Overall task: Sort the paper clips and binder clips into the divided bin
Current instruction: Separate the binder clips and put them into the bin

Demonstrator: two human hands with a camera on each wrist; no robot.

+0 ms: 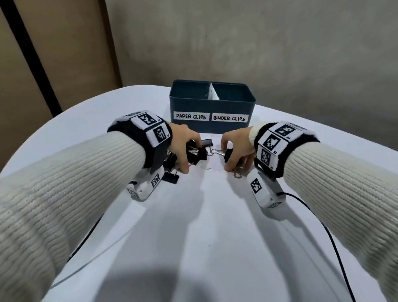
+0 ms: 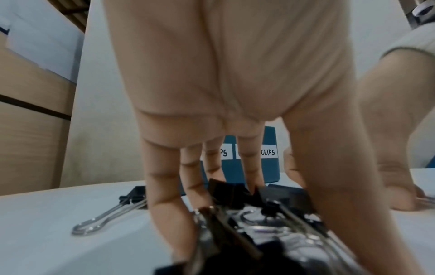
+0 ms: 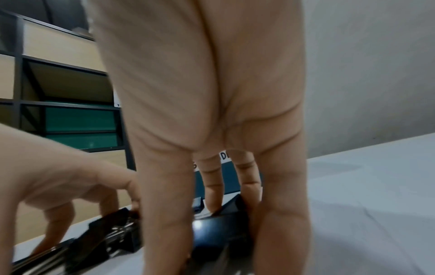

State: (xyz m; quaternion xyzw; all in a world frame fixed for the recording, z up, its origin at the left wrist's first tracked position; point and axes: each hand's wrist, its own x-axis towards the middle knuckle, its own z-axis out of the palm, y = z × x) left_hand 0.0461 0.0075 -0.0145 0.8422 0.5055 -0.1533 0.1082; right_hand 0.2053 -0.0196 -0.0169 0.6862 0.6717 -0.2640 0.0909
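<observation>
Bin: dark blue, at the far side of the white counter, split by a white divider. Front labels read PAPER CLIPS on the left half and BINDER CLIPS on the right. Nothing inside can be made out from here.

Binder clips: black with silver wire handles, in a loose heap on the counter just in front of the bin, between and under both hands. One lies apart at the far left of the heap, handles flat on the counter.

Paper clips: too small to tell apart from the wire handles — none clearly seen.

Left hand: palm down over the left part of the heap, fingers reaching down around several clips, thumb on the near side. The fingers touch the clips, but whether they actually pinch them I cannot tell.

Right hand: palm down over the right part, fingers and thumb curled round one black clip, gripping it against the counter.

Wrists: each carries a black band with checker-like markers and a white camera unit; cream knit sleeves above.

Cable: black, runs from the right wrist unit over the counter's near edge.
</observation>
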